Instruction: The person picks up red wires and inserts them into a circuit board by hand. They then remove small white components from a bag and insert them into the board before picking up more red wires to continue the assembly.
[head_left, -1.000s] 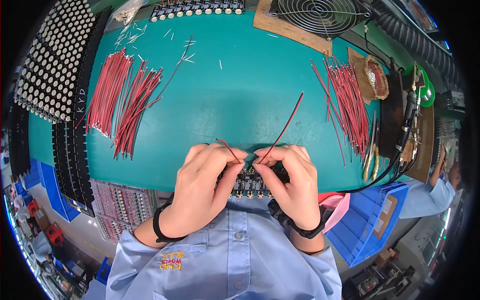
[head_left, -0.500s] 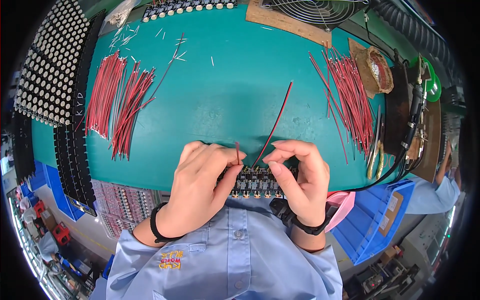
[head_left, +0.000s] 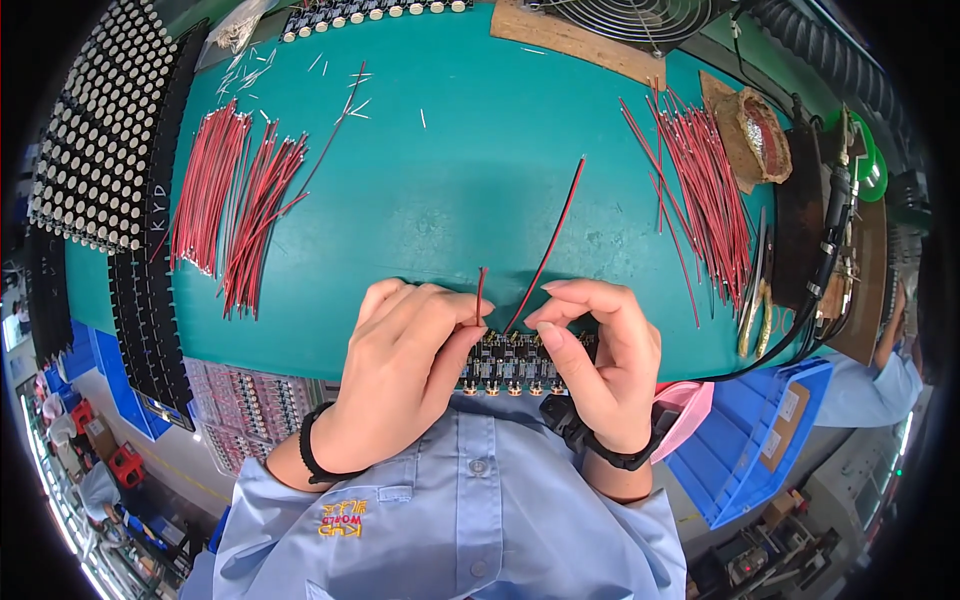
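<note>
My left hand (head_left: 410, 345) is closed, its thumb and index finger pinching a short upright length of red-and-black wire (head_left: 482, 285). Below the fingertips lies a strip of small black circuit boards (head_left: 510, 365) with brass-coloured round ends, at the table's near edge. A longer red-and-black wire (head_left: 558, 230) rises from the strip's far edge and leans right, between my hands. Curled over the strip's right end is my right hand (head_left: 605, 355). Its thumb and another fingertip come close together, while the index finger stands apart. Whatever those fingers hold is hidden.
Bundles of red wires lie on the green mat (head_left: 430, 190), two at left (head_left: 210, 185) and one at right (head_left: 705, 200). Tweezers (head_left: 752, 300) and a soldering iron cable (head_left: 800, 325) are at right. A fan (head_left: 640, 20) stands far back, and board panels (head_left: 95, 140) at left.
The short wire in my left fingers stands slightly taller and straighter, with its top shifted a little right. My right hand and the longer wire look nearly the same.
</note>
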